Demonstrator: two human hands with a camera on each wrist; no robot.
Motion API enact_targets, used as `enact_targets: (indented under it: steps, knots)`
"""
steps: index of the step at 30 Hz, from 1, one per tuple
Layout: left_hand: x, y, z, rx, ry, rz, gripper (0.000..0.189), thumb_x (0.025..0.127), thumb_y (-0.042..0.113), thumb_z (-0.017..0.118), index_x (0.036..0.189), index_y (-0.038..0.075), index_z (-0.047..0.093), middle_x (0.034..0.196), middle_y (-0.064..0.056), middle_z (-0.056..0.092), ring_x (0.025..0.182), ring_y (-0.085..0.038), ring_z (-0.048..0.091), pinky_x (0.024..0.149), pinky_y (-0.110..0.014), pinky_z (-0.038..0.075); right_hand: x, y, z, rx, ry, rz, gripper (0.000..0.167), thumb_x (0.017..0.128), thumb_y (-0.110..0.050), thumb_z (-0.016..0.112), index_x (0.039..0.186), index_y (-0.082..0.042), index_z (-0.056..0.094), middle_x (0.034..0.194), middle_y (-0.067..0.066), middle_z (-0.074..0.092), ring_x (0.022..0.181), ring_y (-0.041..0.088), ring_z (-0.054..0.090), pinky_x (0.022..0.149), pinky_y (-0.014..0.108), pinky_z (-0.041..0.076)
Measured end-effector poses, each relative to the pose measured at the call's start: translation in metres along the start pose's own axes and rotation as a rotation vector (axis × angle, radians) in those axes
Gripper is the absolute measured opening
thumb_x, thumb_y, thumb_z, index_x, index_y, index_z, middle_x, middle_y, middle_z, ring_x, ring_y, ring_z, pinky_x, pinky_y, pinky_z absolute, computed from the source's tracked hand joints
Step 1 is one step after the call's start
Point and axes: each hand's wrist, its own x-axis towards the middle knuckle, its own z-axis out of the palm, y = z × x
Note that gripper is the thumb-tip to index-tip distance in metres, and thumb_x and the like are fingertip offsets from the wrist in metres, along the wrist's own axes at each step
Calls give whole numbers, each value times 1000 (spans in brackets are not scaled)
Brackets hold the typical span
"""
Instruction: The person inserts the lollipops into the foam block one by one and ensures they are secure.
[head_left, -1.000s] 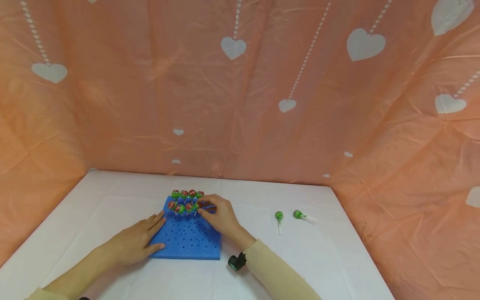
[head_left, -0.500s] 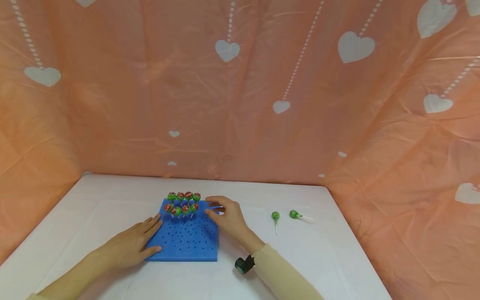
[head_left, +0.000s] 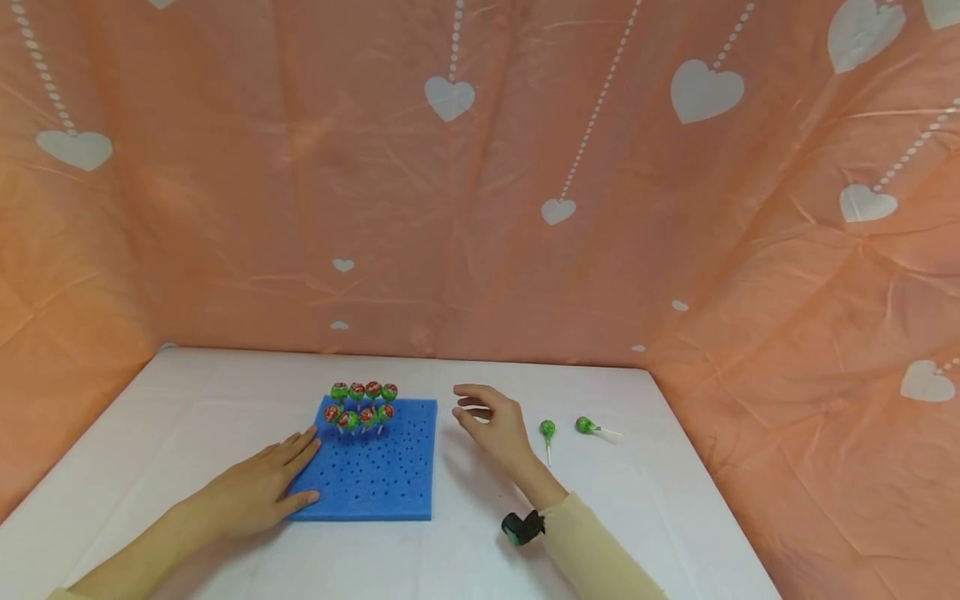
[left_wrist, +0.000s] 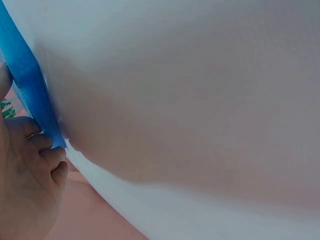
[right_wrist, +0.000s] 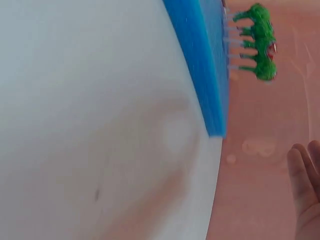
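My left hand (head_left: 258,489) rests on the left edge of a blue foam board (head_left: 390,475) dotted with small holes, its fingers extended over the border. Two rows of red-and-green wrapped lollipops (head_left: 367,416) stand upright by their sticks at the board's far left part. My right hand (head_left: 495,425) hovers over the table just right of the board, fingers loosely bent with nothing between them. Two green lollipops lie farther right: one lollipop (head_left: 547,429) with its stick toward me, another lollipop (head_left: 585,425) with its stick pointing right. In the right wrist view, the standing lollipops (right_wrist: 262,42) appear sideways.
A white-covered table (head_left: 615,517) spreads under everything. Behind it and along both sides hangs an orange curtain (head_left: 390,208) printed with white hearts. A black wrist camera (head_left: 522,528) sits at my right sleeve.
My right hand has let go of the lollipop at the right end of the near row and moved right, off the board. My left hand stays on the board's edge.
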Motion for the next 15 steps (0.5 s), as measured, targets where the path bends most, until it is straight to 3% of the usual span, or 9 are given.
enact_targets:
  steps: [3, 9, 15]
  knots:
    - [0, -1, 0, 3, 6, 6, 81, 102, 55, 58, 148, -10, 49, 159, -32, 38, 143, -53, 42, 114, -64, 39, -2, 5, -11, 8, 44, 7, 33, 90, 3, 78, 122, -4, 74, 120, 14, 74, 106, 32, 74, 88, 35, 63]
    - [-1, 0, 0, -9, -6, -9, 81, 103, 57, 56, 150, -9, 48, 161, -30, 36, 144, -52, 40, 115, -63, 38, -6, 18, -36, 16, 129, 26, 30, 88, 6, 78, 117, -2, 76, 115, 17, 75, 101, 36, 75, 86, 39, 63]
    - [-1, 0, 1, -5, 1, -4, 81, 103, 57, 55, 149, -9, 48, 161, -31, 36, 144, -52, 41, 115, -63, 38, -12, 31, -62, -65, 179, 89, 28, 87, 7, 78, 115, -1, 77, 113, 16, 75, 98, 34, 76, 83, 31, 64]
